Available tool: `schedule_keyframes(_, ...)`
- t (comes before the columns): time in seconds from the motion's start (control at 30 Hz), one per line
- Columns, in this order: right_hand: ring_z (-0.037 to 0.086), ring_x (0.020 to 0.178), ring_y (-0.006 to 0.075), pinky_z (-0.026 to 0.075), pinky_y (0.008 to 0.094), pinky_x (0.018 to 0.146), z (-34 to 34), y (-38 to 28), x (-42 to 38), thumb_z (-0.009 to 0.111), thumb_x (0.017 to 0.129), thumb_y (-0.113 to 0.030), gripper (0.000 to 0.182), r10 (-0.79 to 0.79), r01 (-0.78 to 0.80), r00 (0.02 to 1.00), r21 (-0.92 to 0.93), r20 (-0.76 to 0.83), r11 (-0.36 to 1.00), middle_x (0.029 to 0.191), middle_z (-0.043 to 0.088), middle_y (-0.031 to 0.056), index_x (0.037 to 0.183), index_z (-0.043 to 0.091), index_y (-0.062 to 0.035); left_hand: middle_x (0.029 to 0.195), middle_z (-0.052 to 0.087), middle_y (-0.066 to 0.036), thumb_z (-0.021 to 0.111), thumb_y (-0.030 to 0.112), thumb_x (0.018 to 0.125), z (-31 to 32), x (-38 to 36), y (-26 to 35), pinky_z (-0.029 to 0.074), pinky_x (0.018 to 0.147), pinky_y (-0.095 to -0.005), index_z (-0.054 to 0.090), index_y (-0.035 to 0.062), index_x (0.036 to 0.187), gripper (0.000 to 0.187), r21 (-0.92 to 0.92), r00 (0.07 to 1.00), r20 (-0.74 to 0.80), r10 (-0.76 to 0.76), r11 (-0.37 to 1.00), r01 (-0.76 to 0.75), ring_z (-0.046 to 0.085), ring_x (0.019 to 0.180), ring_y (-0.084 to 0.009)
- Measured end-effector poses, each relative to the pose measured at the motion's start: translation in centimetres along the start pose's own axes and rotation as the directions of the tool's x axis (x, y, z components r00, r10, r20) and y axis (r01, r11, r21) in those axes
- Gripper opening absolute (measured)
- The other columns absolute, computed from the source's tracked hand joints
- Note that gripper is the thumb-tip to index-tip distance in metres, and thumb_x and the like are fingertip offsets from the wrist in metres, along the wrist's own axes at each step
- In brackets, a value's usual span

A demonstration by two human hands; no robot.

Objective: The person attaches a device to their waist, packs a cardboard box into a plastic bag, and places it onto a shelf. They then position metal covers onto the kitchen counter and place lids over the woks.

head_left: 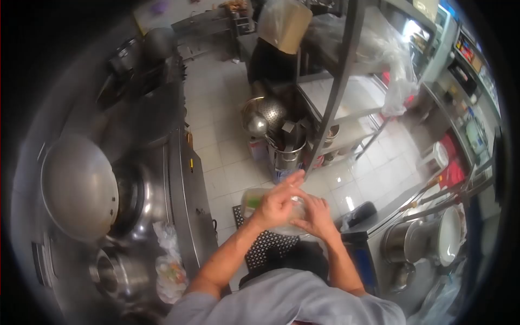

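Note:
Just in front of my body, my left hand and my right hand meet at the fingertips. Both are at a see-through plastic container, which might be a bag. Something green and pale shows at its left side. My left hand has its fingers partly curled, with one stretched toward the right hand. The thumb and fingers of my right hand curve around the container's right side. My hands cover the container's middle.
On the left counter are a large wok, a metal pot and a plastic bag. Ahead, a tall pot holds utensils beside a colander. A metal rack post rises ahead; stacked pots stand at right.

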State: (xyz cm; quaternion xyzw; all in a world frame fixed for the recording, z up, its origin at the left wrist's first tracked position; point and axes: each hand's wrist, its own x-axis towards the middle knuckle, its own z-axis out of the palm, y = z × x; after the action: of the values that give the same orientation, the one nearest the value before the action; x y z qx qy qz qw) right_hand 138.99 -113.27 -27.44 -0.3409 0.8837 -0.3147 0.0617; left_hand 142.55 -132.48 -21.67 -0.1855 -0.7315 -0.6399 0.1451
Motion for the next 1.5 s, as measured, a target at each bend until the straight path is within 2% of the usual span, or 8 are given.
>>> schedule_keyframes(0.23, 0.038, 0.131, 0.0393, 0.031, 0.0561, 0.105, -0.7, 0.3, 6.0, 0.079, 0.066, -0.053, 0.100, -0.073, 0.072, 0.996, -0.017, -0.057, 0.997, 0.142, 0.038, 0.0206, 0.145, 0.035, -0.0108, 0.153, 0.030, -0.018, 0.043, -0.016, 0.089, -6.8, 6.2, -3.7, 0.058, 0.085, -0.0282, 0.056, 0.0000, 0.114, 0.033, -0.019, 0.989, -0.059, -0.139, 0.990, 0.138, 0.051, 0.128, -0.0296)
schedule_keyframes(0.37, 0.038, 0.131, 0.0392, 0.034, 0.0530, 0.105, -1.7, 2.0, 13.2, 0.082, 0.068, -0.038, 0.095, -0.143, 0.133, 0.989, 0.188, 0.039, 0.973, 0.141, 0.038, 0.0195, 0.146, 0.034, -0.0133, 0.144, 0.038, -0.021, 0.051, -0.018, 0.086, -10.6, 10.6, -4.1, 0.059, 0.078, -0.0304, 0.050, 0.0000, 0.109, 0.029, -0.058, 0.916, -0.366, -0.163, 0.987, 0.153, 0.061, 0.114, -0.0301)
schedule_keyframes(0.6, 0.049, 0.116, 0.0375, 0.042, 0.0447, 0.097, -4.9, 3.1, 27.1, 0.081, 0.069, -0.022, 0.091, -0.297, 0.315, 0.947, 0.170, -0.125, 0.934, 0.129, 0.047, 0.0204, 0.147, 0.035, -0.0137, 0.102, 0.063, -0.010, 0.063, -0.002, 0.087, -18.1, 21.6, -5.0, 0.054, 0.066, -0.0281, 0.060, -0.0001, 0.092, 0.006, 0.216, 0.795, -0.603, -0.072, 0.944, 0.249, 0.067, 0.076, -0.0169)
schedule_keyframes(0.73, 0.055, 0.103, 0.0383, 0.049, 0.0423, 0.086, -8.8, 0.6, 34.2, 0.079, 0.068, -0.025, 0.090, -0.272, 0.330, 0.926, 0.210, -0.261, 0.920, 0.116, 0.049, 0.0219, 0.146, 0.035, -0.0125, 0.079, 0.067, -0.006, 0.063, 0.010, 0.091, -22.8, 31.5, -4.9, 0.050, 0.064, -0.0266, 0.066, -0.0027, 0.092, 0.013, -0.013, 0.721, -0.679, -0.138, 0.984, 0.177, 0.066, 0.073, -0.0158)
schedule_keyframes(0.93, 0.059, 0.095, 0.0409, 0.050, 0.0452, 0.083, -17.2, -4.9, 45.0, 0.075, 0.071, -0.035, 0.083, -0.152, 0.250, 0.838, 0.120, -0.524, 0.961, 0.105, 0.051, 0.0202, 0.143, 0.038, -0.0133, 0.095, 0.070, -0.009, 0.062, 0.012, 0.093, -30.4, 49.1, -3.3, 0.053, 0.071, -0.0254, 0.063, -0.0032, 0.120, 0.031, -0.025, 0.949, -0.312, -0.037, 0.999, 0.030, 0.067, 0.077, -0.0152)
schedule_keyframes(1.03, 0.058, 0.099, 0.0414, 0.048, 0.0450, 0.087, -21.5, -6.4, 50.2, 0.075, 0.072, -0.040, 0.079, -0.142, 0.215, 0.745, 0.033, -0.652, 0.976, 0.106, 0.056, 0.0237, 0.138, 0.044, -0.0093, 0.099, 0.070, -0.008, 0.061, 0.012, 0.093, -32.3, 58.0, -1.1, 0.050, 0.064, -0.0213, 0.062, -0.0029, 0.122, 0.032, 0.182, 0.990, -0.129, 0.062, 0.983, -0.038, 0.068, 0.079, -0.0129)
schedule_keyframes(1.23, 0.057, 0.111, 0.0407, 0.045, 0.0426, 0.096, -28.2, -8.5, 53.8, 0.072, 0.072, -0.049, 0.082, 0.034, 0.135, 0.632, 0.154, -0.774, 0.979, 0.118, 0.058, 0.0299, 0.133, 0.049, 0.0008, 0.080, 0.070, -0.009, 0.064, 0.015, 0.085, -30.2, 69.4, 4.2, 0.049, 0.062, -0.0237, 0.068, -0.0077, 0.105, 0.031, 0.527, 0.983, 0.096, 0.156, 0.830, -0.184, 0.068, 0.073, -0.0136)
schedule_keyframes(1.5, 0.058, 0.113, 0.0401, 0.044, 0.0413, 0.099, -28.9, -8.3, 53.6, 0.071, 0.072, -0.051, 0.084, 0.146, 0.051, 0.600, 0.220, -0.787, 0.974, 0.119, 0.060, 0.0298, 0.132, 0.049, 0.0032, 0.069, 0.066, -0.009, 0.071, 0.017, 0.071, -27.8, 77.9, 2.3, 0.047, 0.050, -0.0336, 0.072, -0.0029, 0.078, 0.021, 0.712, 0.991, 0.123, -0.060, 0.700, -0.046, 0.060, 0.056, -0.0154)
